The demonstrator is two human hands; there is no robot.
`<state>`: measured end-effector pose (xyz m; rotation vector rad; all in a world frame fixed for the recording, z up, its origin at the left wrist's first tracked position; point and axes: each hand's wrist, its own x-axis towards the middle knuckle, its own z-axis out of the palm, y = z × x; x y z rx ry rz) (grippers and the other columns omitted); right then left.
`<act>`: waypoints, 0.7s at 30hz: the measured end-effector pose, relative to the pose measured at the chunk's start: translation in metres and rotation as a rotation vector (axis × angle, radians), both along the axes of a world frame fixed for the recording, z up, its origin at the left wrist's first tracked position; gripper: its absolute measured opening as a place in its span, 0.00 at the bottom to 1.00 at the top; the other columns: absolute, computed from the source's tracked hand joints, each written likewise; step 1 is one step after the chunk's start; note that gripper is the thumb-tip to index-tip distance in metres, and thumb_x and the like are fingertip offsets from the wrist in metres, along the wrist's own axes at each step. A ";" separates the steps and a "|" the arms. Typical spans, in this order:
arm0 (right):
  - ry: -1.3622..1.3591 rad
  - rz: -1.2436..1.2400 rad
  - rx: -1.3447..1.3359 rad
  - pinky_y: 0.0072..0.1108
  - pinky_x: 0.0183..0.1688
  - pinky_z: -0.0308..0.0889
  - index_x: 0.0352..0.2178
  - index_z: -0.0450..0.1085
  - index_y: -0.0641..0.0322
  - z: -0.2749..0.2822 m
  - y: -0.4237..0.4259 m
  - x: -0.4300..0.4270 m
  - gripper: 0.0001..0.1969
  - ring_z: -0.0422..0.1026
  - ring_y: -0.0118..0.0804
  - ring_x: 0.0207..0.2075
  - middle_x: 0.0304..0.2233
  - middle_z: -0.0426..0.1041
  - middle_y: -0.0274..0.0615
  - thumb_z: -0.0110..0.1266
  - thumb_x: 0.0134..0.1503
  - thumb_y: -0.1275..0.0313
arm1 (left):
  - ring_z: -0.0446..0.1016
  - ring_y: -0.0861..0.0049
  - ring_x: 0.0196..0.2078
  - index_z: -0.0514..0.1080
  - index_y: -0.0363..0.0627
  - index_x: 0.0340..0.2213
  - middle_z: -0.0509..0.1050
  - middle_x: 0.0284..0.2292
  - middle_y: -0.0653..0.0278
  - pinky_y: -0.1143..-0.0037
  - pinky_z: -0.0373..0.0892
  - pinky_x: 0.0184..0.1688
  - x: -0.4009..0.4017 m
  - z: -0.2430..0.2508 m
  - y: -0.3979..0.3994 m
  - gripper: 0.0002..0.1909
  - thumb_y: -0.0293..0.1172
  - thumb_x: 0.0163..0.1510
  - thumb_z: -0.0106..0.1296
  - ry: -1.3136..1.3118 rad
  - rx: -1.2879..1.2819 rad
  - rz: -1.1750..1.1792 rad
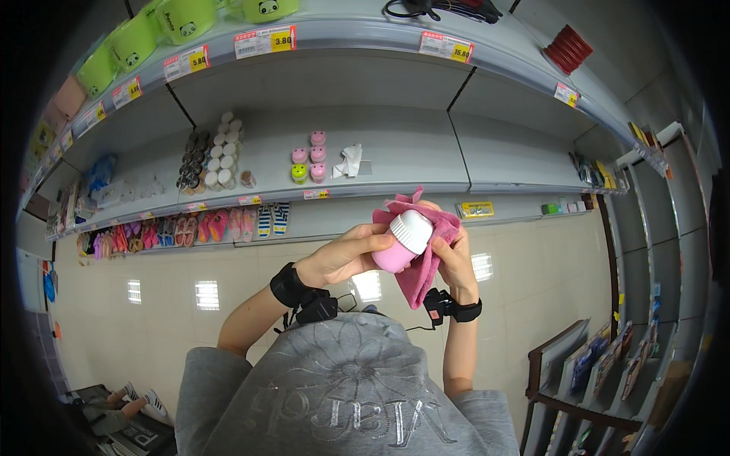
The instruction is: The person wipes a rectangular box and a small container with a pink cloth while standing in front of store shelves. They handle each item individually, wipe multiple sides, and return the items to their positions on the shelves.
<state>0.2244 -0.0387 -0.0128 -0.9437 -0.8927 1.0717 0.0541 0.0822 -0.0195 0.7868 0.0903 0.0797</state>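
My left hand (345, 253) grips a small pink plastic container (394, 254) with a white ribbed end piece, thumb pressed on its pink side. The container is tilted, its white end pointing up and to the right. In my right hand (456, 259) is a pink cloth (421, 279), bunched behind and against the container's right side. The cloth partly hides my right fingers. Beyond my hands, several pink containers (318, 154) and one green container (299, 173) stand on the middle shelf. Beside them lies a crumpled white tissue or cloth (349, 161).
Jars with white lids (227, 149) and dark-topped jars (194, 159) stand farther left on the shelf (399, 148). Green tubs (185, 23) line the upper shelf. Slippers (214, 225) hang below. A display rack (570, 365) stands right; another person's shoes (154, 402) show lower left.
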 end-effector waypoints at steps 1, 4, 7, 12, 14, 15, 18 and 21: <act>0.005 -0.009 0.004 0.22 0.51 0.58 0.45 0.65 0.70 0.001 -0.002 0.000 0.25 0.64 0.30 0.48 0.49 0.63 0.40 0.59 0.49 0.65 | 0.67 0.76 0.48 0.58 0.34 0.49 0.66 0.45 0.60 0.75 0.62 0.52 -0.001 0.002 0.001 0.30 0.43 0.52 0.51 0.004 0.027 0.033; -0.026 -0.036 -0.030 0.20 0.49 0.59 0.43 0.67 0.70 0.005 -0.001 -0.001 0.19 0.65 0.29 0.46 0.47 0.66 0.39 0.57 0.49 0.71 | 0.67 0.78 0.46 0.61 0.34 0.47 0.68 0.43 0.61 0.76 0.63 0.51 0.000 0.004 0.001 0.24 0.36 0.52 0.53 0.008 0.151 0.119; -0.047 -0.101 -0.016 0.19 0.48 0.60 0.41 0.68 0.70 0.010 -0.001 -0.007 0.16 0.65 0.28 0.45 0.46 0.67 0.39 0.56 0.49 0.75 | 0.67 0.80 0.45 0.63 0.35 0.44 0.69 0.41 0.62 0.77 0.63 0.49 0.001 0.006 -0.002 0.22 0.31 0.49 0.56 -0.016 0.345 0.265; -0.214 -0.234 -0.025 0.17 0.46 0.60 0.38 0.70 0.70 0.018 0.008 -0.017 0.13 0.66 0.27 0.44 0.45 0.67 0.39 0.56 0.49 0.78 | 0.68 0.68 0.45 0.65 0.34 0.41 0.69 0.40 0.55 0.73 0.64 0.48 0.003 0.009 -0.016 0.24 0.24 0.42 0.60 0.016 1.142 0.695; -0.348 -0.355 -0.026 0.16 0.44 0.61 0.37 0.71 0.70 0.014 0.012 -0.020 0.12 0.66 0.25 0.42 0.43 0.68 0.38 0.57 0.48 0.77 | 0.66 0.55 0.45 0.65 0.32 0.43 0.67 0.42 0.49 0.66 0.64 0.47 0.005 0.004 -0.016 0.26 0.24 0.39 0.59 -0.009 1.678 0.889; -0.347 -0.354 -0.023 0.16 0.44 0.61 0.37 0.71 0.70 0.011 0.013 -0.021 0.12 0.66 0.25 0.42 0.43 0.68 0.38 0.57 0.48 0.77 | 0.66 0.55 0.45 0.65 0.32 0.43 0.67 0.42 0.49 0.66 0.64 0.47 0.005 0.002 -0.016 0.26 0.24 0.39 0.59 -0.009 1.681 0.889; -0.243 -0.401 -0.057 0.15 0.44 0.61 0.37 0.71 0.70 0.005 0.016 -0.023 0.12 0.67 0.24 0.41 0.42 0.69 0.37 0.57 0.49 0.76 | 0.65 0.55 0.46 0.65 0.32 0.43 0.68 0.42 0.50 0.66 0.64 0.47 0.003 0.002 -0.015 0.27 0.25 0.40 0.59 -0.021 1.801 0.932; -0.084 -0.342 -0.095 0.15 0.43 0.61 0.36 0.72 0.70 0.001 0.015 -0.018 0.11 0.67 0.24 0.39 0.41 0.70 0.37 0.56 0.50 0.76 | 0.66 0.57 0.45 0.66 0.33 0.42 0.68 0.41 0.50 0.67 0.64 0.47 0.002 0.005 -0.014 0.26 0.25 0.39 0.60 -0.027 1.751 0.927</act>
